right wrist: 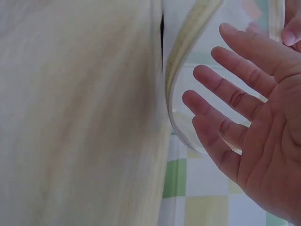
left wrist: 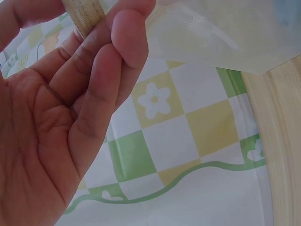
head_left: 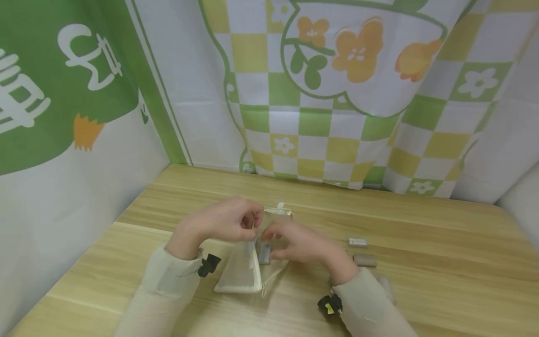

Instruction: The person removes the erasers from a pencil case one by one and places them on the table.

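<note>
A translucent zippered pouch (head_left: pixel 237 271) with cream edging lies on the table, its mouth spread apart. My left hand (head_left: pixel 229 220) pinches the zipper edge (left wrist: pixel 84 14) on one side of the mouth, seen between thumb and fingers in the left wrist view. Over the other side is my right hand (head_left: pixel 299 241), fingers spread and nothing in them. In the right wrist view those fingers (right wrist: pixel 225 89) reach across the curved zipper band (right wrist: pixel 181 52). A small grey-blue block (head_left: pixel 264 253) shows in the pouch's mouth, just left of the right thumb.
Right of the pouch lie a small whitish block (head_left: pixel 358 242) and a grey-brown one (head_left: pixel 364 260). Another greyish piece (head_left: pixel 386 288) is partly covered by the right sleeve. A checked, flowered curtain (head_left: pixel 320 131) hangs along the back edge of the wooden table (head_left: pixel 446 262).
</note>
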The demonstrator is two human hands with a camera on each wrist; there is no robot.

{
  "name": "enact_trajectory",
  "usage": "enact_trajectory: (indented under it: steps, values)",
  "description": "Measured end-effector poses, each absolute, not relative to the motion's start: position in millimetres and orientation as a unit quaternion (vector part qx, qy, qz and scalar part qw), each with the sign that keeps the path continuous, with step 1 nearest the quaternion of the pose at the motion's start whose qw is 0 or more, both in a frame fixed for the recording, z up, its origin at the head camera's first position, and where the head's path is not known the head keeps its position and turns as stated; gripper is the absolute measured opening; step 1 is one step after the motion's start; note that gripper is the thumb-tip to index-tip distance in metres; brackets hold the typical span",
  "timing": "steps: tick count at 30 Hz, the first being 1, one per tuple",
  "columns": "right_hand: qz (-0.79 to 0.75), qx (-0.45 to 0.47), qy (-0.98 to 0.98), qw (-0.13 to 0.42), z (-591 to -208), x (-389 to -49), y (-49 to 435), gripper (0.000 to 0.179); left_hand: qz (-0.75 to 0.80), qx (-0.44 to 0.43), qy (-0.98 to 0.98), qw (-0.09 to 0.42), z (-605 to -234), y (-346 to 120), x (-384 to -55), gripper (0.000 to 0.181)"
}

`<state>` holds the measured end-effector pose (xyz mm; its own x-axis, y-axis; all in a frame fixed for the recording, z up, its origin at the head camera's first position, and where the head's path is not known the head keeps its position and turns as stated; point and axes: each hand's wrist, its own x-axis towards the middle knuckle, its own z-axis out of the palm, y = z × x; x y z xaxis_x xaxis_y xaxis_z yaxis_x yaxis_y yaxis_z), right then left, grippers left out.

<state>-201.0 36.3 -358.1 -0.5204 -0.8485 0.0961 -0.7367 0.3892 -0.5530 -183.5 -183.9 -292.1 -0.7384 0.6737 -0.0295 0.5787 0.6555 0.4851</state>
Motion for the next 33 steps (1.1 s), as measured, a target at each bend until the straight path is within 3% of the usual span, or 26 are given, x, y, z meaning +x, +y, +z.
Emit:
enact_trajectory:
  steps: [33]
  values:
    - [-0.202, -0.468, 0.84, 0.184, -364, -209, 21, 0.048, 0.221, 0.357, 0.903, 0.091, -292, -185, -185, 0.007]
